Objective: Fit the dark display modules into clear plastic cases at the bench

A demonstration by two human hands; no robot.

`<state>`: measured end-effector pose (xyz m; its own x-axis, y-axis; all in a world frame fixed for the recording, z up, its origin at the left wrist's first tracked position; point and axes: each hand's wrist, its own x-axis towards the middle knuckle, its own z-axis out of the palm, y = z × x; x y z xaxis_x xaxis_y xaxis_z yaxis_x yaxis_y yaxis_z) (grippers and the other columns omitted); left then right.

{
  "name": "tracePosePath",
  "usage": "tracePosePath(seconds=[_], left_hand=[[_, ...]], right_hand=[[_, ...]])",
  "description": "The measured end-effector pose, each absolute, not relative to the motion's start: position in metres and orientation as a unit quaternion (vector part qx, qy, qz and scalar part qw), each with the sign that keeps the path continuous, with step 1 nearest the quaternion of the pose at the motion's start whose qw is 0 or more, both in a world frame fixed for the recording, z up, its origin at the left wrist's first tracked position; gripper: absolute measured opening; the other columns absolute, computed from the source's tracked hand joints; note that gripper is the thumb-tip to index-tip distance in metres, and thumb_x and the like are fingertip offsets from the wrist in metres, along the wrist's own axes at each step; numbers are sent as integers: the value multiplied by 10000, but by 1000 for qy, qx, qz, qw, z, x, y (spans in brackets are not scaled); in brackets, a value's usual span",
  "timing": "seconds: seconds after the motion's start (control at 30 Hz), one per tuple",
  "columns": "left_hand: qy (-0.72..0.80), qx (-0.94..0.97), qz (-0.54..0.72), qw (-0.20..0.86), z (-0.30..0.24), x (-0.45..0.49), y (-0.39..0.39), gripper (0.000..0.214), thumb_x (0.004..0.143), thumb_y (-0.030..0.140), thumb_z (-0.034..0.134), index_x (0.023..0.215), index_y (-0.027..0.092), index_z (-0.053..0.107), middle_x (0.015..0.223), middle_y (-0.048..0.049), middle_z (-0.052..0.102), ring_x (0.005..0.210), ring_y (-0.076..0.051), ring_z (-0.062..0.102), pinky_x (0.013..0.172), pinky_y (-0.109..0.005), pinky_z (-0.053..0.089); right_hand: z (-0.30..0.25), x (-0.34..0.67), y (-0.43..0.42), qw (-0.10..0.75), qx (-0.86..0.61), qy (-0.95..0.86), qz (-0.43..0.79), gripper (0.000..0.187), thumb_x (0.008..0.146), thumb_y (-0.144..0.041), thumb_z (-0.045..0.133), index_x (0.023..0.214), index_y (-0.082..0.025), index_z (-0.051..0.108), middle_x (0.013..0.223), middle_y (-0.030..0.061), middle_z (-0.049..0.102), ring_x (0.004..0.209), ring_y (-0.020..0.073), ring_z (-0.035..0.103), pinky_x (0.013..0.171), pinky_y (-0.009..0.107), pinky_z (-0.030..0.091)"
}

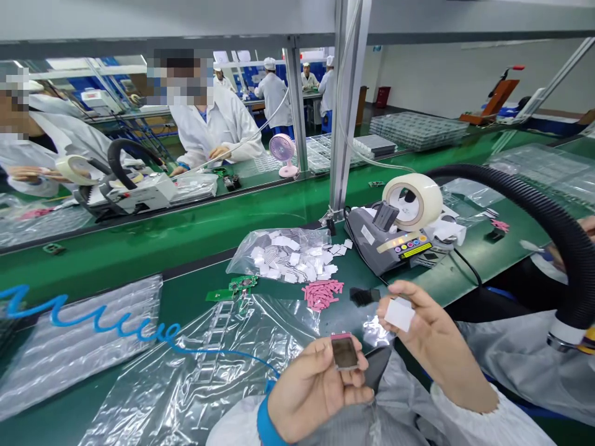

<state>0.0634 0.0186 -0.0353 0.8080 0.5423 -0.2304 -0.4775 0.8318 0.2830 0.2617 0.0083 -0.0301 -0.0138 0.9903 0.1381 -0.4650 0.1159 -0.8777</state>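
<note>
Between the thumb and fingers of my left hand (316, 387) is a small square part with a dark face (344, 354) and a pink strip along its top edge. A blue band with a coiled blue cord (106, 325) circles that wrist. Up and to the right, my right hand (430, 328) pinches a white square piece (400, 314). The two pieces are apart. Just beyond my hands lie a pile of pink strips (323, 293) and some black pieces (364, 297). Behind these is a clear bag of white square pieces (292, 257).
A grey tape dispenser (385, 238) with a large tape roll (413, 201) stands at the back right. A black hose (525, 204) arches over the right side. Clear plastic sheeting (186, 371) and green circuit boards (237, 288) lie left. Co-workers sit across the green line.
</note>
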Motion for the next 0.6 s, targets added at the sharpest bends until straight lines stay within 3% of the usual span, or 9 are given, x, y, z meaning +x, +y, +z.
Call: tracePosePath(seconds=[0.2,0.4,0.6], left_hand=[[178,65,209,959,-37,66,12,390,764,461,636,843,82,681,710,-32,653,595,-84,562,742,-356,485],[204,61,179,961,-36,68,12,428,811,486,560,815,76,682,691,-31,618,584,-77,521,765,-379,468],[161,79,198,964,-33,67,12,280,735,399,686,786,123,673,705,-24,625,617,-97,542,748,-402,494]], right_hand=[[-8,263,25,479,-248,-766,348,182,851,-318,616,1024,-274,652,968,47,654,838,157,593,736,314,490],[-5,258,37,409,-213,-847,263,122,893,-239,565,972,-203,650,975,72,655,863,141,586,741,301,500],[11,248,31,365,-199,-880,230,116,916,-188,520,985,-220,606,966,41,654,829,130,564,735,313,480]])
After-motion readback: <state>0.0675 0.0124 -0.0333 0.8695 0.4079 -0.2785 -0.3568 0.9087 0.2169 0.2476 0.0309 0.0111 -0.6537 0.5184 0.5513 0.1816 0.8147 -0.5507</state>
